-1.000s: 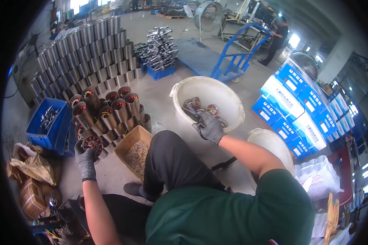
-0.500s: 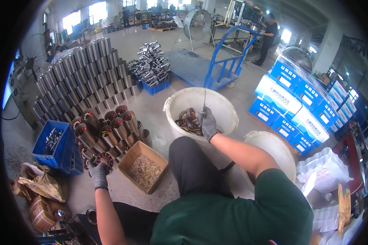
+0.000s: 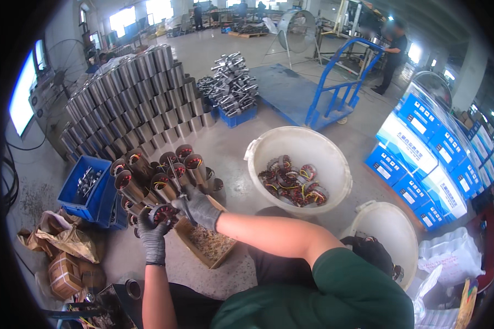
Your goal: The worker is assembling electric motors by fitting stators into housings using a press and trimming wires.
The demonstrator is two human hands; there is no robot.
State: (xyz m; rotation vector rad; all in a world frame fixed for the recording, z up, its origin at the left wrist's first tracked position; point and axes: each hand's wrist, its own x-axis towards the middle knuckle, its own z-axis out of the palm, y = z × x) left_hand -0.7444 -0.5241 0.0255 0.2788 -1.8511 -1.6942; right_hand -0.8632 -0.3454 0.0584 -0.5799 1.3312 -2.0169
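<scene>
My left hand (image 3: pixel 152 244), in a grey glove, is closed on a motor stator (image 3: pixel 162 213) with red and dark windings, at the front of a cluster of metal cylinders (image 3: pixel 130 186) with wound cores inside. My right hand (image 3: pixel 203 210), also gloved, grips a long thin metal tool (image 3: pixel 185 210) just beside the stator; its exact kind is unclear. Below the right hand is a cardboard box (image 3: pixel 206 253) with small scraps in it, partly covered by hand and forearm. Several loose stators (image 3: pixel 293 181) lie in the white tub (image 3: pixel 337 156) to the right.
Bare metal cylinders (image 3: pixel 132 98) are stacked behind the cluster. Blue crates (image 3: pixel 79 203) hold metal parts at left. A second white tub (image 3: pixel 403 233) stands by my right elbow, near blue and white boxes (image 3: pixel 417 148). A blue trolley (image 3: pixel 291 90) and a person (image 3: pixel 392 55) are farther back.
My right hand has moved left with the tool, from over the white tub to beside the stator in my left hand. The view has shifted left.
</scene>
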